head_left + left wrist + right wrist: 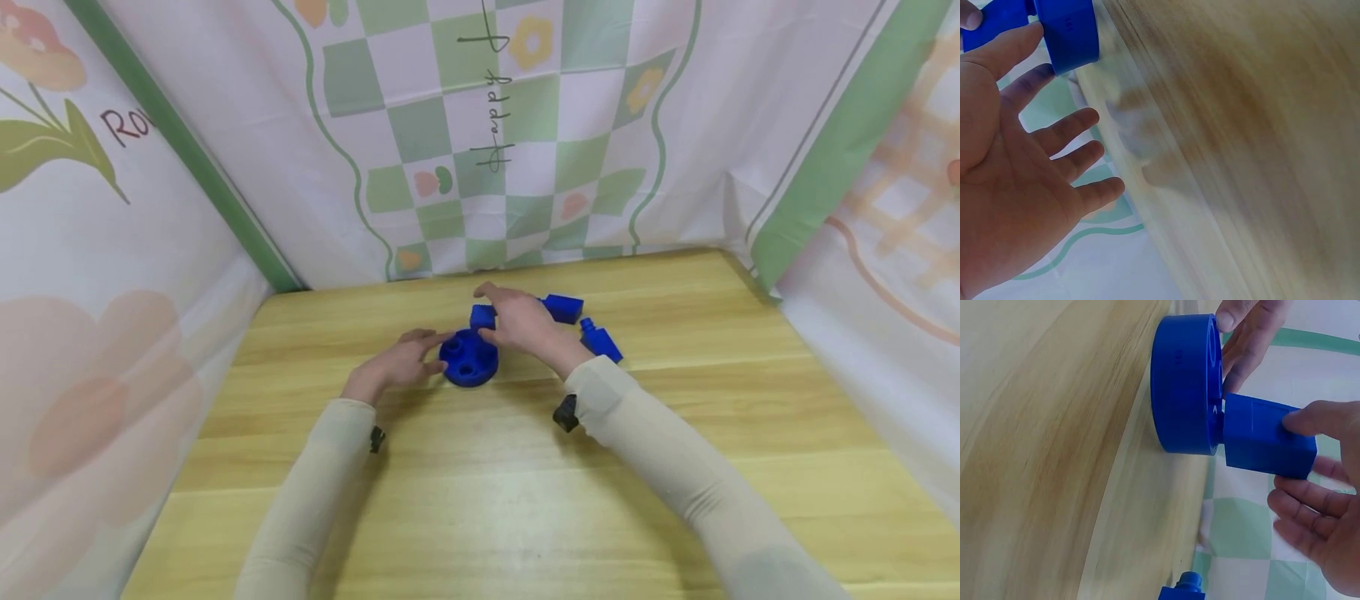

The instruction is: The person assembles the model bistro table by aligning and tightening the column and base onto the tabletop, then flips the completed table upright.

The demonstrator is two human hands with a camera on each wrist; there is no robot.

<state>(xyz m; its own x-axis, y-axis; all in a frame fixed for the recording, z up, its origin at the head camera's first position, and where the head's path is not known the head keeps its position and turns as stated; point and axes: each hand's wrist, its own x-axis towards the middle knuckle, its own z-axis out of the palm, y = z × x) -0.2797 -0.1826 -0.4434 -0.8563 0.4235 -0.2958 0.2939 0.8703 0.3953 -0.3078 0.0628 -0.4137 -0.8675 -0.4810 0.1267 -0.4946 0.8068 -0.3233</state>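
A round blue base (470,379) with several holes lies on the table. My left hand (397,364) rests its straight thumb and index finger on the base's left edge, the other fingers spread apart. Between thumb and fingers, my right hand (522,321) pinches a blue block (1266,437) at the far side of the base. In the right wrist view the block's narrow neck meets the base's top face; how deep it sits is hidden. Left of the right hand, the same block (482,317) shows in the head view.
Two more blue pieces lie right of the right hand: a block (564,308), partly hidden by the hand, and a block with a knobbed end (602,342). The wooden table (480,500) ends at a patterned curtain (495,208) behind, with more cloth on both sides.
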